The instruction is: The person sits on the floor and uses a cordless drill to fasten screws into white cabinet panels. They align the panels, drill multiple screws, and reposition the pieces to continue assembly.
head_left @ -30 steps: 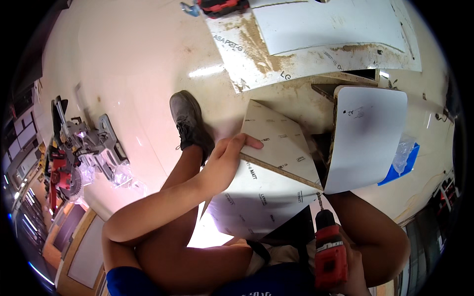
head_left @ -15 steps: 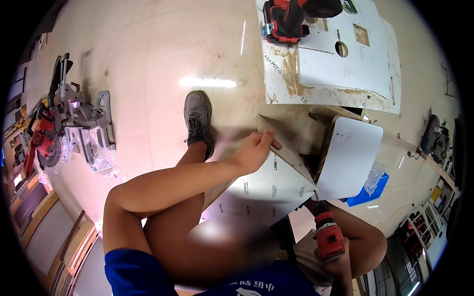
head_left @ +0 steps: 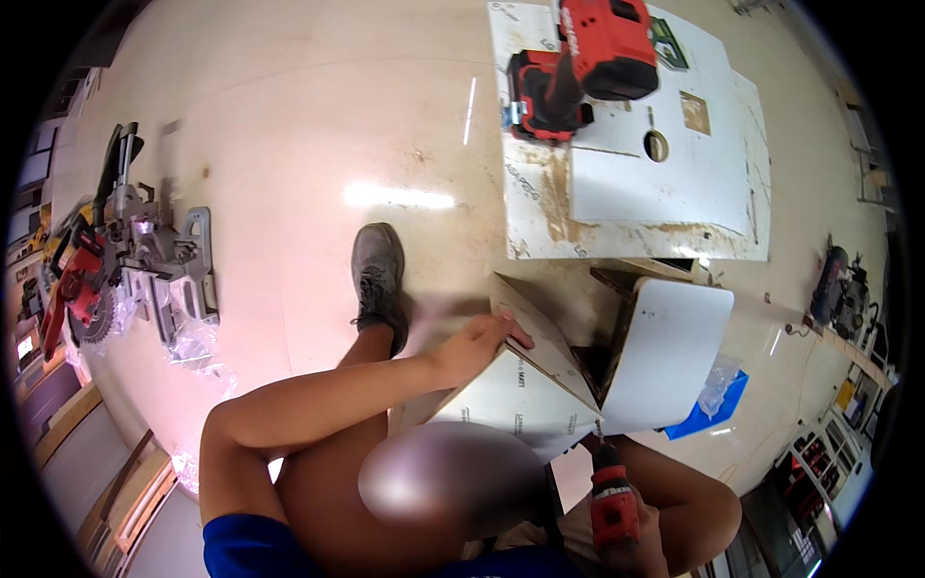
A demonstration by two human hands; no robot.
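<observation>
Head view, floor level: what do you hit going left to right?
Miter saw → grey shoe → left hand on the tilted board → white rounded panel → blue sheet → dark power tool at the far right.

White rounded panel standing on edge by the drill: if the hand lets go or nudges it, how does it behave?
The white panel looks flat and rigid, probably stiff rather than floppy. It stands tilted on edge against the wooden board under the left hand, so it is likely to tip if released. Its glossy face may be slippery. The right hand holds a red drill at its lower corner.
</observation>
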